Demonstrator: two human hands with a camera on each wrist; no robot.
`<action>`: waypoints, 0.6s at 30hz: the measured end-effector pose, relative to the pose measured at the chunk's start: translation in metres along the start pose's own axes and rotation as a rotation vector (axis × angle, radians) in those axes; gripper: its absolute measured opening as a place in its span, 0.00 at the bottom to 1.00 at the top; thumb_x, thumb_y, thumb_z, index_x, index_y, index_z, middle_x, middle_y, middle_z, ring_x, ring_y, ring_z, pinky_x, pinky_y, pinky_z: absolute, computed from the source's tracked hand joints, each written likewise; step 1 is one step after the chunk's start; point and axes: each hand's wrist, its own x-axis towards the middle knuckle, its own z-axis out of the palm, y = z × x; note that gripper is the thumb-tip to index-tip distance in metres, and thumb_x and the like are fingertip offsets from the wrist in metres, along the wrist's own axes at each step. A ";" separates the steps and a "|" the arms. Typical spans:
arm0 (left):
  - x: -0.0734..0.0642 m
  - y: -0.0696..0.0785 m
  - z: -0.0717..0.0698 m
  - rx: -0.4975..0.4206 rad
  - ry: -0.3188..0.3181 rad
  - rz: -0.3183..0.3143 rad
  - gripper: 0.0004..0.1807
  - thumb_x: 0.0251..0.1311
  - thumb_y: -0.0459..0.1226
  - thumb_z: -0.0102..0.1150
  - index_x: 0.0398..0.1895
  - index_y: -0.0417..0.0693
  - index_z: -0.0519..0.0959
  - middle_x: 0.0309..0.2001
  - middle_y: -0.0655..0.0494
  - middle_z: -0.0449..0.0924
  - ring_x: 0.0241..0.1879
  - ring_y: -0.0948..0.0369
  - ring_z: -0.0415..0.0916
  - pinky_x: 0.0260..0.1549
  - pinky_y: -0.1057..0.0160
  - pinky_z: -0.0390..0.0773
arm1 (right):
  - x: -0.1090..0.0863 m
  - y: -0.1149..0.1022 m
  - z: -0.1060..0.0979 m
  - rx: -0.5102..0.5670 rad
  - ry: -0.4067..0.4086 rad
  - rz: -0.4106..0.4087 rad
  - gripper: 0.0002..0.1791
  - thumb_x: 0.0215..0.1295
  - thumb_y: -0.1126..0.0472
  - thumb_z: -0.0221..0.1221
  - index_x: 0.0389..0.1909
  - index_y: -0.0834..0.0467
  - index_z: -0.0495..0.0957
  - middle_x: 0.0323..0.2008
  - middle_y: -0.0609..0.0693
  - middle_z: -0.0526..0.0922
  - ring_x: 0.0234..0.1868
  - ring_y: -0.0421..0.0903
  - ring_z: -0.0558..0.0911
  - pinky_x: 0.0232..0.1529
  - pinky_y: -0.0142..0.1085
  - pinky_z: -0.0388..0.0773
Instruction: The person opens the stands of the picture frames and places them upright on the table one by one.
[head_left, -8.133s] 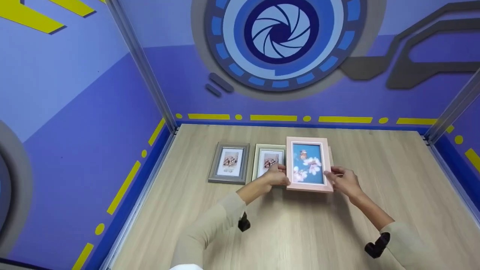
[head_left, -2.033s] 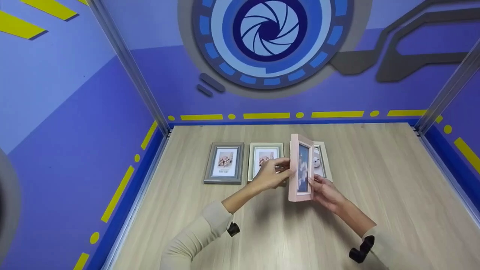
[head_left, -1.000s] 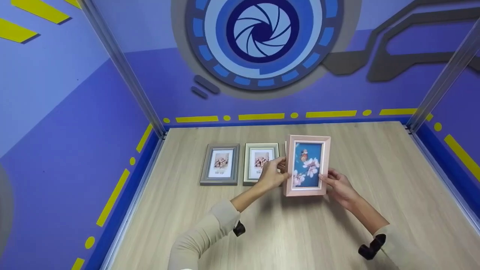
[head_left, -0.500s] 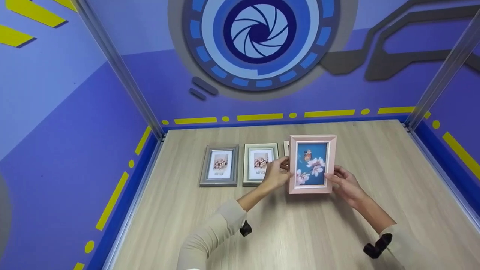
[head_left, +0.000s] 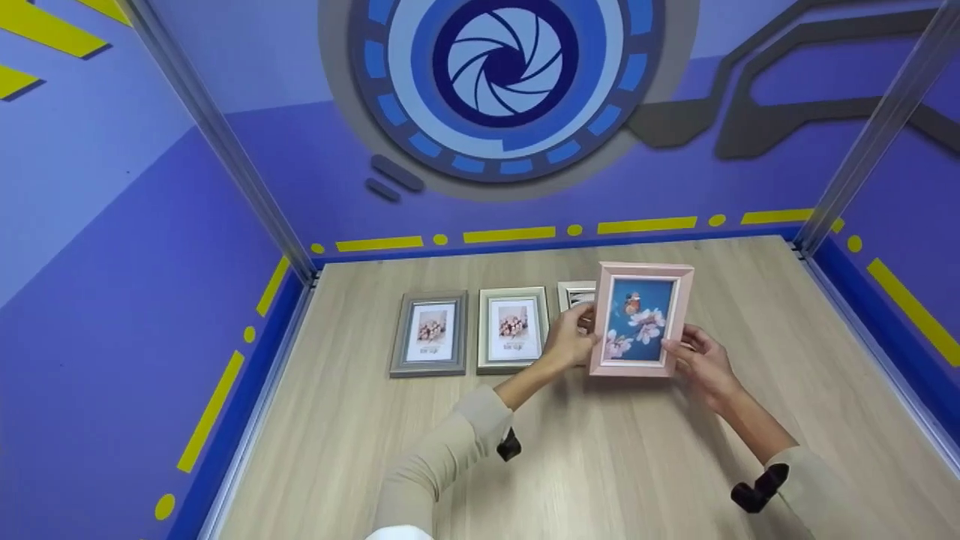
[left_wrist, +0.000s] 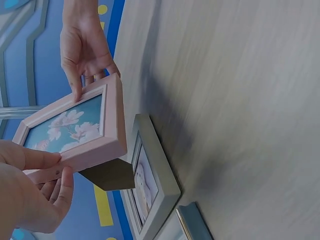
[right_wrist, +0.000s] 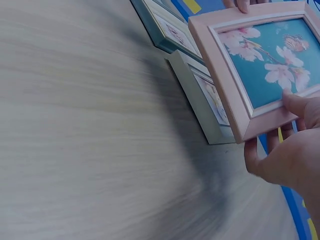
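A pink picture frame point(head_left: 602, 330) with a blue picture of a small bird and pale blossoms is held up above the table between both hands. My left hand point(head_left: 571, 339) pinches its left edge, thumb near the front and fingers behind. The right hand point(head_left: 709, 369) grips the opposite edge, its thumb point(right_wrist: 296, 103) on the front border in the right wrist view. A dark back stand point(left_wrist: 111, 175) juts out behind the pink frame in the left wrist view. Partly hidden behind the left hand and pink frame lies a whitish picture frame point(head_left: 574, 286).
Left of the whitish frame, a pale gold picture frame point(head_left: 484, 330) and a grey picture frame point(head_left: 400, 337) lie in a row on the wooden table point(head_left: 600, 465). Blue-purple panels point(head_left: 285, 165) with metal corner posts point(head_left: 225, 142) enclose the table's back and sides.
The pink frame was turned nearly edge-on two seconds ago; it now faces the camera again. It has shifted right with both hands, uncovering part of the whitish frame. The view has also shifted.
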 end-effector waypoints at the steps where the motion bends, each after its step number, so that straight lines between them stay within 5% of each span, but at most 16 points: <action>1: 0.002 0.002 0.003 0.002 0.002 0.004 0.24 0.51 0.21 0.64 0.55 0.37 0.82 0.42 0.43 0.88 0.40 0.56 0.86 0.41 0.69 0.84 | 0.000 -0.001 -0.001 -0.009 0.023 -0.005 0.23 0.70 0.59 0.64 0.61 0.53 0.69 0.43 0.34 0.79 0.45 0.33 0.80 0.46 0.29 0.82; 10: 0.018 0.017 0.028 0.024 0.027 0.060 0.21 0.50 0.20 0.63 0.50 0.36 0.83 0.43 0.43 0.88 0.40 0.55 0.87 0.38 0.73 0.83 | -0.001 -0.003 -0.012 -0.094 0.226 -0.090 0.30 0.70 0.59 0.64 0.69 0.60 0.66 0.43 0.32 0.79 0.43 0.29 0.80 0.39 0.26 0.82; 18: 0.034 0.022 0.050 0.019 0.066 0.006 0.22 0.56 0.24 0.61 0.57 0.40 0.77 0.45 0.46 0.88 0.45 0.53 0.86 0.46 0.69 0.82 | 0.006 -0.008 -0.015 -0.066 0.382 -0.063 0.28 0.72 0.64 0.60 0.70 0.63 0.65 0.41 0.35 0.77 0.39 0.28 0.80 0.34 0.24 0.80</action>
